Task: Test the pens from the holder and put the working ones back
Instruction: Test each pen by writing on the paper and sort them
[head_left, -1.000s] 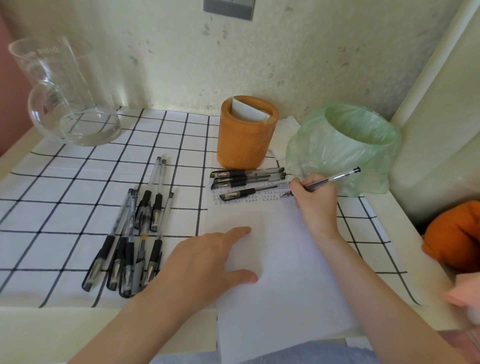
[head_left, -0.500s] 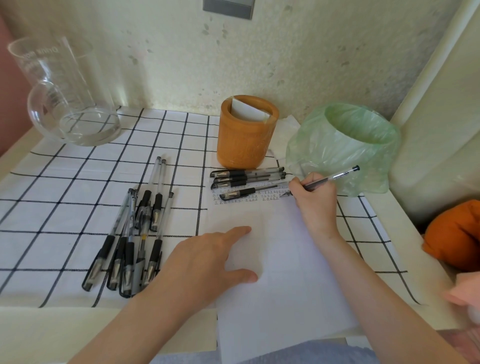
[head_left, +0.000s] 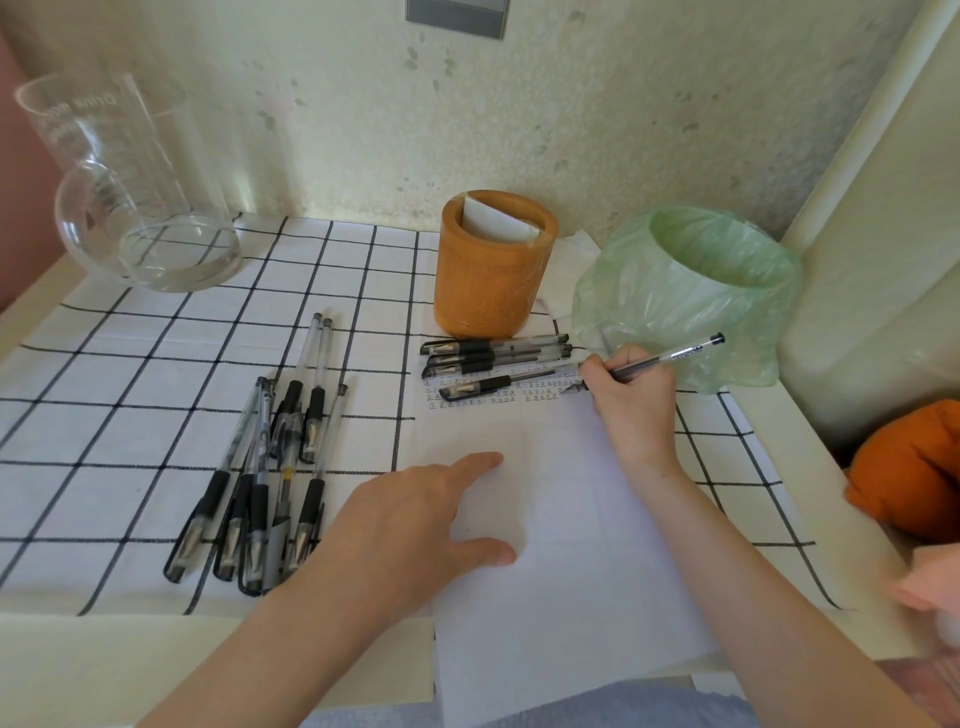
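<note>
Black-gripped clear plastic pen (head_left: 670, 356), pinched in my right hand (head_left: 631, 402), marks the white paper sheet (head_left: 561, 519), centre right; my flat left hand (head_left: 415, 525) pins it. Ease off and the sheet may skid.

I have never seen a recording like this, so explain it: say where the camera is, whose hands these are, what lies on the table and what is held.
There is no machine here: a person works with bare hands, and the camera sits on their head, looking forward and down. The left hand lies flat on a white sheet of paper. The right hand pinches a pen in its fingers, tip on the paper beside rows of small test marks. A brown pen holder stands behind, with a few pens lying before it. A loose bunch of pens lies to the left on the checked cloth. A glass jug and a green bag-lined bin stand at the sides.
</note>
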